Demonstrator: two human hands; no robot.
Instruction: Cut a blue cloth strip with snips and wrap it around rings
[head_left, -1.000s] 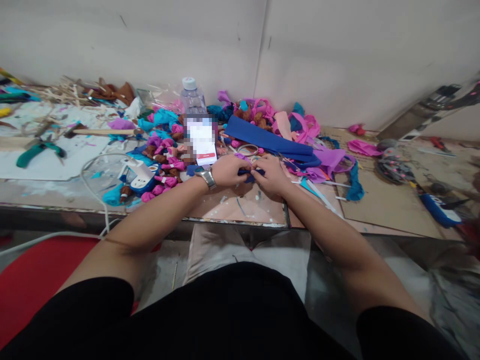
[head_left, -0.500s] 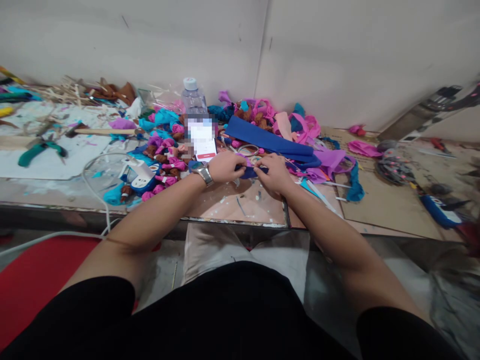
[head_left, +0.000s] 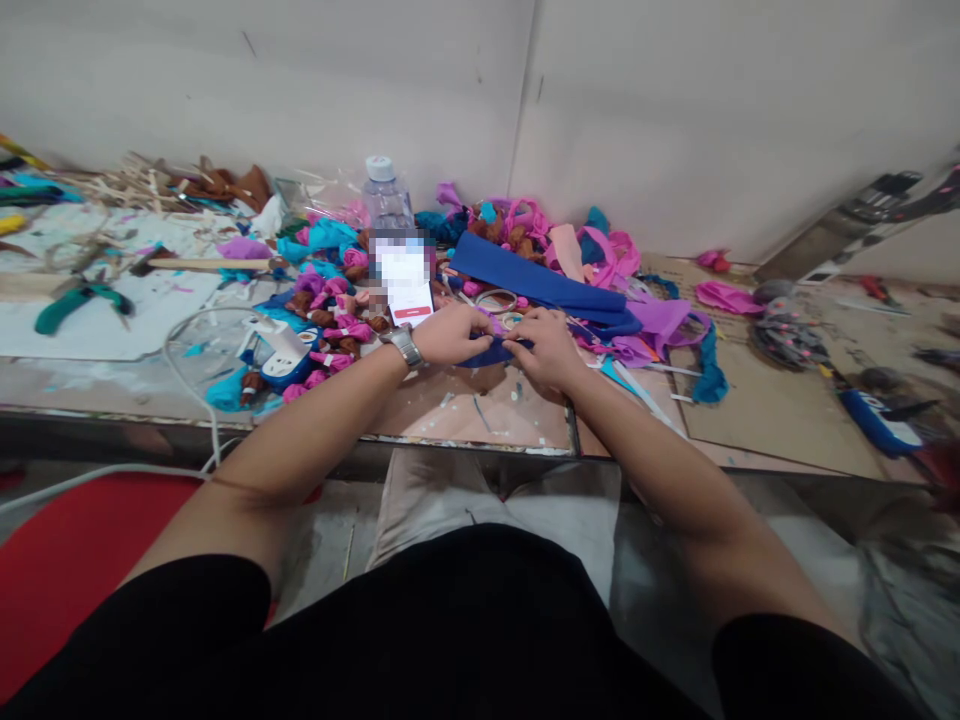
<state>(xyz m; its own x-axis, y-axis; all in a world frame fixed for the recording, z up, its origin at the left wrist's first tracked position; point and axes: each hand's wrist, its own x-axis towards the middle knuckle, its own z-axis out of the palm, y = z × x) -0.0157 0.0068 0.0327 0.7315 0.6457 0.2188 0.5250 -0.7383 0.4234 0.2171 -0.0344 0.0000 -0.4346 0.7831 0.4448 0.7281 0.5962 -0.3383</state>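
Between my two hands, low over the table, is a small dark blue piece of crepe paper or cloth; which of the two I cannot tell. My left hand, with a metal watch on the wrist, pinches its left part. The fingers of my right hand are closed on its right end, close to my left fingertips. A bit of purple shows just above the blue piece. Behind my hands lie a folded blue strip and a roll of tape. A lit phone leans beyond my left hand.
A plastic bottle stands near the wall. Twisted pink, brown and turquoise pieces surround a white-and-blue power socket. Green-handled pliers and a hammer lie left. Cardboard lies right, and a red stool stands below left.
The blue piece has shifted and spread slightly beneath my fingers. My right hand has moved a little to the left, nearer my left fingertips. The rest looks the same.
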